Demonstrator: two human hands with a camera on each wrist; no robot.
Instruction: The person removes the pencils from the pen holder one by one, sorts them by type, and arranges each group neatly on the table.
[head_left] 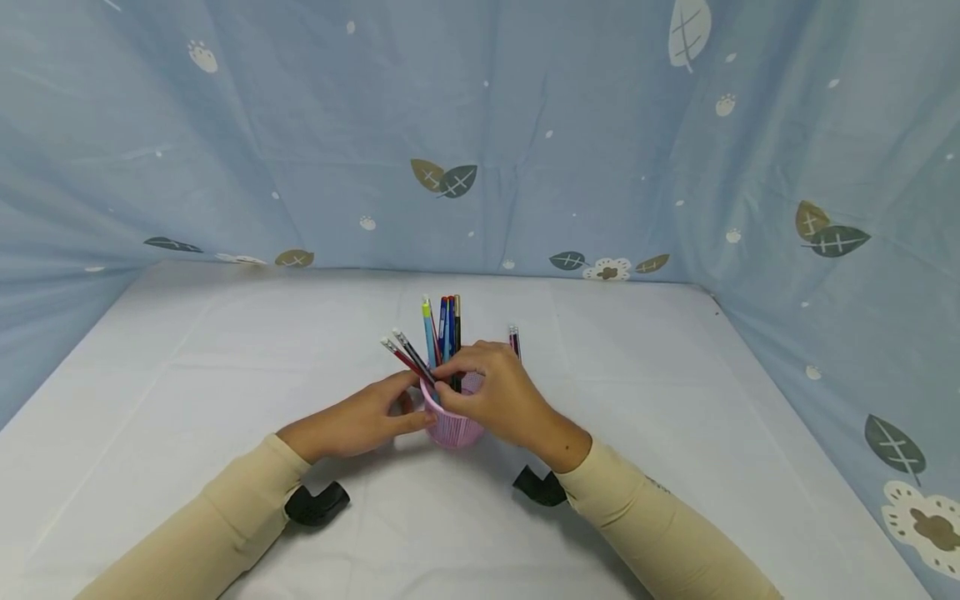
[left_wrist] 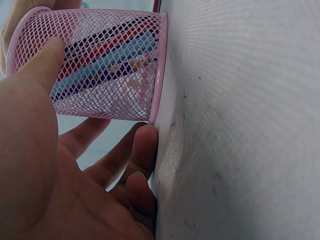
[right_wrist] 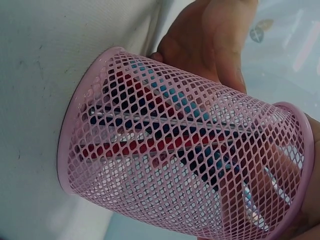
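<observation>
A pink mesh pencil cup [head_left: 455,432] stands upright on the white table, holding several pencils and pens [head_left: 442,329]. My left hand [head_left: 363,419] holds the cup from the left; in the left wrist view its thumb [left_wrist: 47,62] lies against the mesh, with the fingers round the far side. Over the rim reaches my right hand [head_left: 498,396]. Its thumb and forefinger pinch a red pencil [head_left: 401,357] and a black pencil [head_left: 411,350], both leaning left with their eraser ends up. Through the mesh, red, blue and dark shafts [right_wrist: 165,142] cross inside the cup.
Just beyond my right hand, pencils with pale ends [head_left: 513,337] lie on the table, partly hidden by the hand. A blue curtain with leaf prints [head_left: 495,108] hangs along the table's back edge. Black curved pieces [head_left: 317,504] sit at both wrists.
</observation>
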